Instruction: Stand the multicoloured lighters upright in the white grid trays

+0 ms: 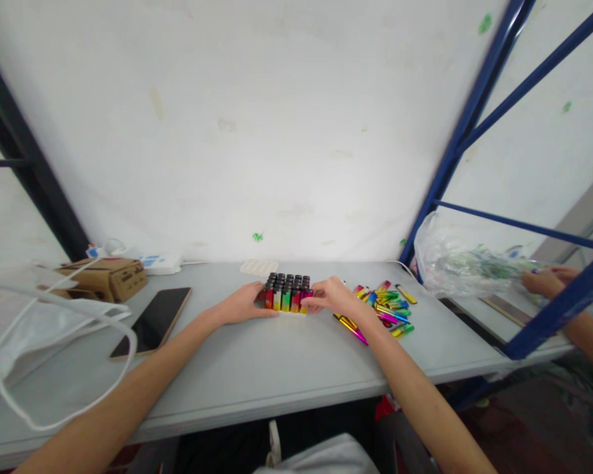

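Upright lighters [286, 299] stand in tight rows on the table, their black tops level and their bodies red, yellow, green and orange. A pale tray [292, 313] shows under their front edge. My left hand [250, 304] grips this block at its left side, thumb along the front base and fingers behind. At the right front corner, my right hand [333, 296] pinches a purple-pink lighter [306, 303] between thumb and fingers. Right of that hand lies a loose pile of shiny coloured lighters [388, 309]. Behind the block is an off-white tray with cells [259, 266].
A dark phone [153, 320] lies left on the grey table [257, 375], beside a cardboard box [113, 280] and a white bag with a cord loop [54, 329]. Blue frame posts [467, 131] rise at right. Beyond them, another person's hands [548, 282] are near a clear plastic bag [454, 253].
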Available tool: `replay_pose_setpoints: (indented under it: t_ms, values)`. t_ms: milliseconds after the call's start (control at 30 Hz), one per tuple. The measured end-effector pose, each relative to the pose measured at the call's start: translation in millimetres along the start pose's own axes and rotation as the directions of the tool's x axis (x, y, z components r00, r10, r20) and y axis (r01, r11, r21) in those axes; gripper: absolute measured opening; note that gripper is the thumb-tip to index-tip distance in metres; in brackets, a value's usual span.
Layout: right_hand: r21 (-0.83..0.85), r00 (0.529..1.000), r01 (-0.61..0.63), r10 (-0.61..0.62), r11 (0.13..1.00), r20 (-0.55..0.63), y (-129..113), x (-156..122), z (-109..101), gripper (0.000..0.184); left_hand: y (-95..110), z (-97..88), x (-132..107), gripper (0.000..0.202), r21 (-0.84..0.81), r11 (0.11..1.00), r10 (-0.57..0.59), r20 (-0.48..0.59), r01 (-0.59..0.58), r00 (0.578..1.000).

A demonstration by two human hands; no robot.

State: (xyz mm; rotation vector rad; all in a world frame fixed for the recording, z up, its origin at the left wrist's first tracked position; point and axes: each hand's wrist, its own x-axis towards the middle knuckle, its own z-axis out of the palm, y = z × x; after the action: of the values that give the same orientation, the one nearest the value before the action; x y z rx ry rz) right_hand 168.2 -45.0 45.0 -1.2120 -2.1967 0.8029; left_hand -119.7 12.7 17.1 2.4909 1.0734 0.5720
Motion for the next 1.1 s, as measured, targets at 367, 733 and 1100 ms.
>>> replay_pose_setpoints:
  t_ms: [367,733,1100]
  values:
    - [-0.221,0.999,-0.041,0.036,0.974,-0.029,-2.2,-0.5,-4.6,0.055,1.9,0.4,-1.7,0.058,0.042,0.999,-0.001,0.019,0.001,1.0]
    - [-0.179,0.999,0.046,-0.047,0.983,-0.001,0.2,2.0,0.7,0.046,1.8,1.0,-1.4,0.06,0.0,1.0,0.019,0.026,-0.02,0.999]
    - [-0.288,0.95,-0.071,-0.023,0.955,-0.312,14.1,-6.2,-31.7,0.053,13.9,21.4,37.9,0.082,0.388,0.903,-0.191,-0.03,0.187,0.981]
